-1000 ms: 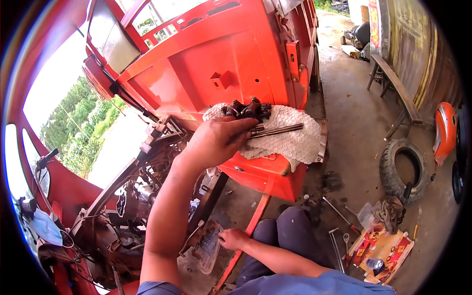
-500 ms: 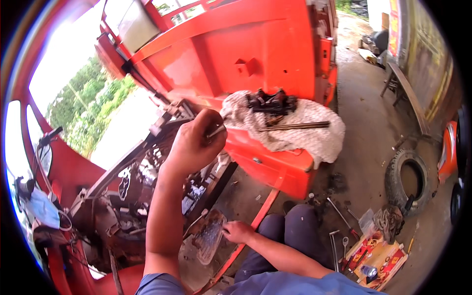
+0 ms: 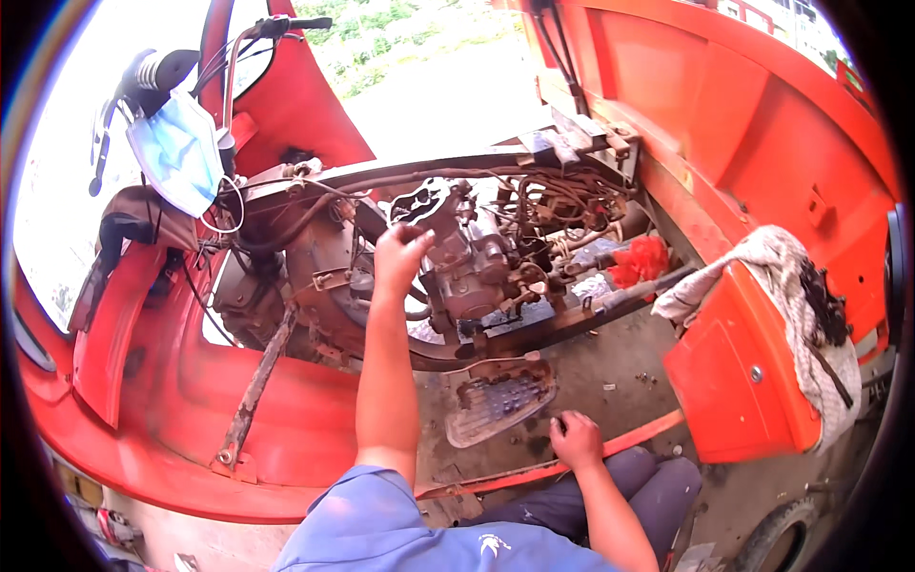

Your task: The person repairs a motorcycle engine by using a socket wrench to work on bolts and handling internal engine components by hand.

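My left hand (image 3: 403, 255) is raised over the engine (image 3: 472, 272) on the vehicle frame, thumb and fingers drawn together. What they pinch, if anything, is too small to make out. Just beyond the fingertips lies the engine's open top, where a pale gasket-like rim (image 3: 421, 200) surrounds a dark opening. Low over my knees, my right hand (image 3: 577, 440) has its fingers loosely curled, with nothing visible in them. Beside it are a red metal rail (image 3: 640, 434) and a worn foot plate (image 3: 500, 405).
An orange-red box (image 3: 729, 372) at right carries a whitish cloth (image 3: 777, 257) with dark greasy parts (image 3: 822, 305). A blue face mask (image 3: 176, 153) hangs from the handlebar at left. Red bodywork (image 3: 276, 419) borders the engine, and a tyre (image 3: 777, 534) lies lower right.
The view has swung left toward the engine. My left hand has gone from beside the cloth, where a small light-coloured piece showed in its fingers, to above the engine. My right hand stays low.
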